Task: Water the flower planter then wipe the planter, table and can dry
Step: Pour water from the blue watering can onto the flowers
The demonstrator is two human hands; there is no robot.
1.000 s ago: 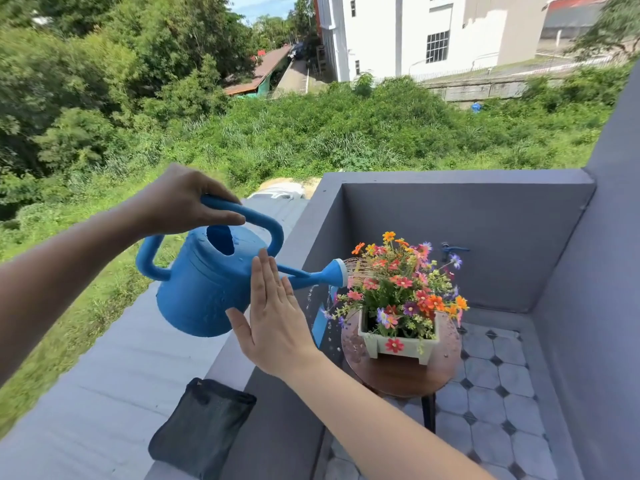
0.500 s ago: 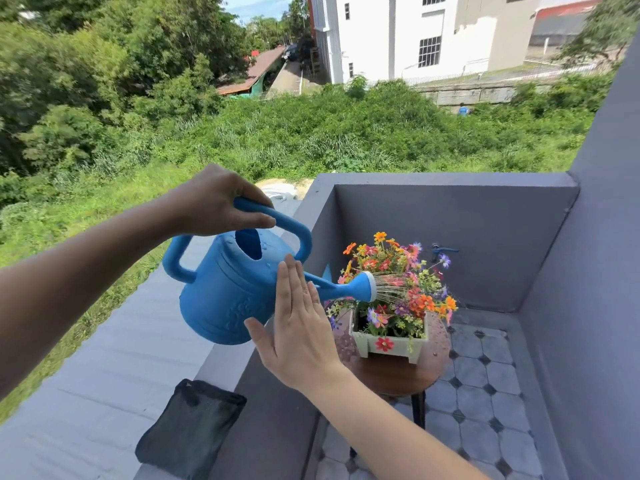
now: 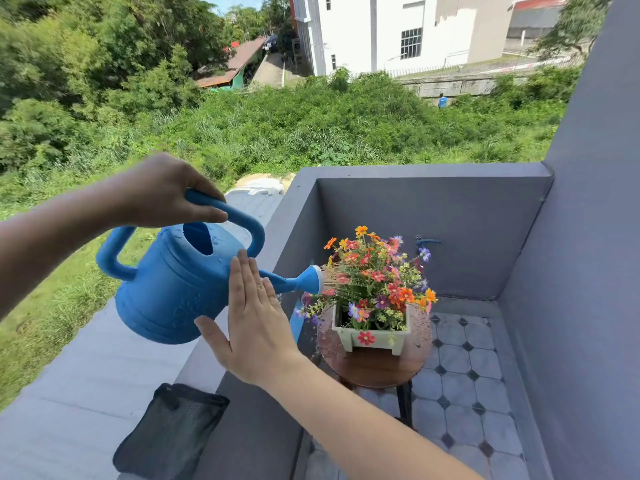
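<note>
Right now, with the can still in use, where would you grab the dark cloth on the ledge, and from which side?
Pinch the dark cloth at its upper right corner, coming from above on the balcony side. It lies flat on the grey ledge, so only an edge or corner can be lifted. The right hand is flat against the watering can, so it could probably spare its fingers soonest.

Blue can (image 3: 173,289), white planter (image 3: 372,336)

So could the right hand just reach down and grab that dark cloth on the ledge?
Probably yes. The right hand is flat against the watering can, holding nothing, and the dark cloth lies uncovered on the ledge just below it.
</note>
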